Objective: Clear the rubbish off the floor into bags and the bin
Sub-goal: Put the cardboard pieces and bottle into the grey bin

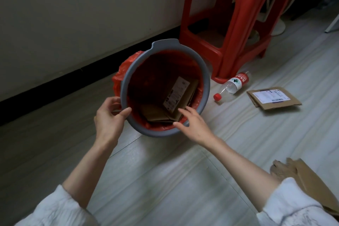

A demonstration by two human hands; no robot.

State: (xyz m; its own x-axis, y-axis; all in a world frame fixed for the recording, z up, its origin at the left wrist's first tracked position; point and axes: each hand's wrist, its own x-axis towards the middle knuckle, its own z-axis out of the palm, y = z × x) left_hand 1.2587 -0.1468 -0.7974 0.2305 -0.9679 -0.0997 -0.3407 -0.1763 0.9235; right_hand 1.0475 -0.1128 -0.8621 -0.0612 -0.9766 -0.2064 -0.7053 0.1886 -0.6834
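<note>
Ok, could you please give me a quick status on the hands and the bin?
Left hand grips bin rim. Right hand open over the near rim. Cardboard inside. Bottle and flat cardboard on floor.

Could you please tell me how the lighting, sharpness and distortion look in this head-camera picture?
Head view: dim and uneven, brightest on the floor at right, murky inside the bin; wide-angle bending curves the skirting and leans the stool; mild softness on the sleeves near the edge; no strong glare.
</note>
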